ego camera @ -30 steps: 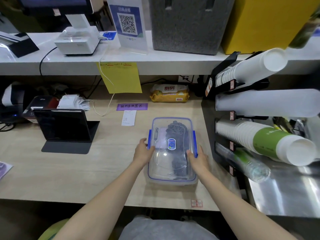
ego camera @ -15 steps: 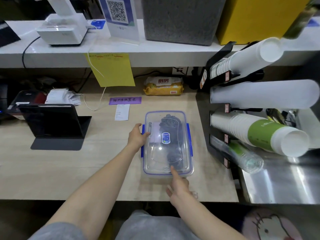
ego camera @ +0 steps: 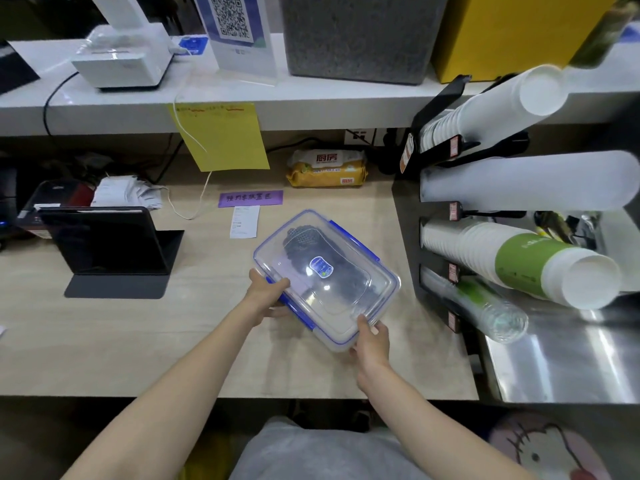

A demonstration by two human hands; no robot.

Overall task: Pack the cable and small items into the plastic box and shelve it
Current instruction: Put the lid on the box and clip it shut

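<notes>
- The plastic box (ego camera: 325,275), lid closed with dark items inside, is held tilted above the surface (ego camera: 104,334) near its front edge.
- Its left side is gripped by the left hand (ego camera: 268,294).
- Its near corner is gripped by the right hand (ego camera: 370,337).

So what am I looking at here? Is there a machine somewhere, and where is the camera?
No machine: a person works with bare hands. The single picture comes from a camera on their head, looking down at a wooden counter. The left hand and right hand grip a clear plastic box with blue latches, tilted, lid on, dark items inside. Also on the counter: a propped tablet, a receipt and a yellow wipes pack. Paper cup stacks stick out at the right.
</notes>
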